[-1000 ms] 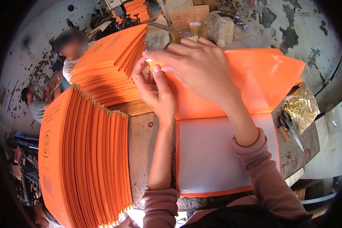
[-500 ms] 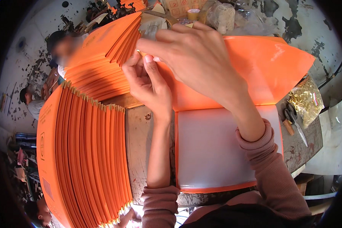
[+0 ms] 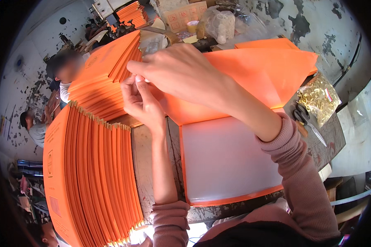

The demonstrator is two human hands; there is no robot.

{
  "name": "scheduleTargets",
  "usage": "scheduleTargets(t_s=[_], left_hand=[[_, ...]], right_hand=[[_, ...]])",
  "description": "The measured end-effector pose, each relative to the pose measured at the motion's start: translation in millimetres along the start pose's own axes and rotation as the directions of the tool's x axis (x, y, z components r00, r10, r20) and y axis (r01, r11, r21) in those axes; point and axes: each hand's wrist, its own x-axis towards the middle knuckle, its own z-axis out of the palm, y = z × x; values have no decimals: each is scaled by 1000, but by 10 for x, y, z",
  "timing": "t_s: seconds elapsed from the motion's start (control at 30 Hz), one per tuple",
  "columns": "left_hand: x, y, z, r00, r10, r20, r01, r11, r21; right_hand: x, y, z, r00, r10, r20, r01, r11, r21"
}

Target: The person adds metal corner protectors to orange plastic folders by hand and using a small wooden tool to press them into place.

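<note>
An orange folder (image 3: 235, 195) lies open on the worktable, with clear plastic sheets (image 3: 226, 160) on its near half. Its far orange cover (image 3: 251, 78) is raised, and the left corner runs in between my hands. My left hand (image 3: 143, 105) pinches that corner between thumb and fingers. Over it, my right hand (image 3: 185, 70) is closed, its thumb and fingertips pressed at the same spot. Whatever small thing the right fingertips may hold is hidden by the fingers.
Thick stacks of orange folders with gold-coloured corners stand at left (image 3: 95, 173) and far left (image 3: 107, 78). To the right lie black-handled scissors (image 3: 303, 115) and a clear bag of brass-coloured pieces (image 3: 319, 99). People (image 3: 64, 72) sit beyond the stacks.
The view has shifted, so both hands and the folder appear further left and the hands lower. My fingers stay pinched together at the cover's corner.
</note>
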Motion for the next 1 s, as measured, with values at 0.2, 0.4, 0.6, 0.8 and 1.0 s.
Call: scheduleTargets(t_s=[0.2, 0.4, 0.6, 0.8, 1.0], left_hand=[[14, -36, -1, 998, -67, 17, 68, 990, -125], [12, -56, -46, 974, -178, 138, 209, 942, -262], [0, -50, -96, 981, 35, 192, -80, 970, 230], [71, -24, -127, 973, 16, 232, -83, 956, 282], [125, -64, -94, 971, 87, 224, -133, 972, 197]], right_hand=[[37, 51, 91, 993, -60, -104, 62, 998, 13], [-24, 67, 88, 997, 47, 60, -41, 995, -92], [-73, 126, 140, 995, -99, 17, 100, 988, -118], [-12, 118, 139, 988, -152, 2, 151, 980, -130], [58, 187, 83, 977, -211, -39, 206, 973, -105]])
